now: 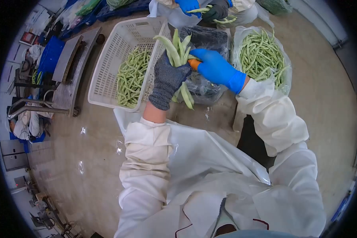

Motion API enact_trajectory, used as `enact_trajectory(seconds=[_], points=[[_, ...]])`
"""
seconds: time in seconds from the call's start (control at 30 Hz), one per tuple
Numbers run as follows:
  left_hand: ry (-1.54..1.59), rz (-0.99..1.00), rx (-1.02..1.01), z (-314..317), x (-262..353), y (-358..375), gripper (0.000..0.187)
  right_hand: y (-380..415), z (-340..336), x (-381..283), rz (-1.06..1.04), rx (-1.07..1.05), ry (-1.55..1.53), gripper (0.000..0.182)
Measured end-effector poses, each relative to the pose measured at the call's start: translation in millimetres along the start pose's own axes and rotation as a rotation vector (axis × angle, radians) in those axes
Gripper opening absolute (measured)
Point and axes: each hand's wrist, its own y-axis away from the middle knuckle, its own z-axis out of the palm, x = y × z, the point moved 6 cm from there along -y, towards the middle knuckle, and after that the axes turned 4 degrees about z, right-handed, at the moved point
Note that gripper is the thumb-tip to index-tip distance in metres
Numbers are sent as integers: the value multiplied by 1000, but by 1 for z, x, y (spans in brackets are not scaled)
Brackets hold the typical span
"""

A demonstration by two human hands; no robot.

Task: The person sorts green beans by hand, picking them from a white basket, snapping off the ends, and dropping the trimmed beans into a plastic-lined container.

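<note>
My left hand, in a grey knit glove, is closed around a bunch of flat green beans. The bean ends stick up above the fist, and more hang out below it. Against the bunch from the right comes my right hand in a blue glove. Its fingers are pinched at the side of the bunch, with a bean tip between them and an orange cover at the thumb side. Both hands are above the gap between a white crate and a dark bin lined with clear plastic.
Loose green beans lie in the white crate. A clear bag of beans stands right of the bin. Opposite me, another person's gloved hands hold beans. A metal cart stands at the left on the wet floor.
</note>
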Motion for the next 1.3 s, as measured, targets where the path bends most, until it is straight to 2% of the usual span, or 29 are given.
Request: enact_trajectory(seconds=[0.07,0.1,0.17,0.27,0.3,0.4,0.47,0.6,0.7,0.8,0.9,0.97,1.0,1.1,1.2,1.23,1.3], points=[[-51,49,58,-3,-12,-5,55,2,-5,-1,-27,-39,-183,26],[-75,74,91,-8,-18,-9,54,2,-10,-3,34,-87,-189,27],[-36,1,149,-30,-30,-17,48,6,-23,-8,156,-193,-203,29],[178,-44,246,-52,-22,-11,32,0,-41,34,210,-117,-77,29],[227,-60,257,-57,-21,-9,28,1,-49,34,163,-86,30,27],[299,-79,265,-55,-18,-5,23,3,-47,26,8,15,-93,26],[276,-104,238,-48,-14,-2,23,6,-38,17,-4,-5,-150,28],[304,-88,179,-37,-11,-1,26,10,-30,0,91,-24,-156,27],[315,-62,141,-33,-18,-4,30,9,-33,-1,67,37,-144,25],[389,-89,46,-30,-16,-2,36,11,-36,-13,-98,-19,-219,23],[644,-65,-81,-19,2,6,42,16,-31,-25,66,-240,-617,22],[818,11,-183,-12,21,11,52,11,-29,-16,165,-254,-687,22],[819,42,-157,-15,26,11,57,8,-29,-10,214,-259,-722,22],[848,132,-105,-28,30,11,69,1,-17,14,262,-236,-571,21],[904,204,102,-62,31,16,71,-4,-17,46,235,-173,10,20],[1068,339,-22,-73,36,9,71,-5,-16,60,206,-182,170,20],[1079,407,-10,-98,30,13,66,-4,-17,86,137,-196,491,21]])
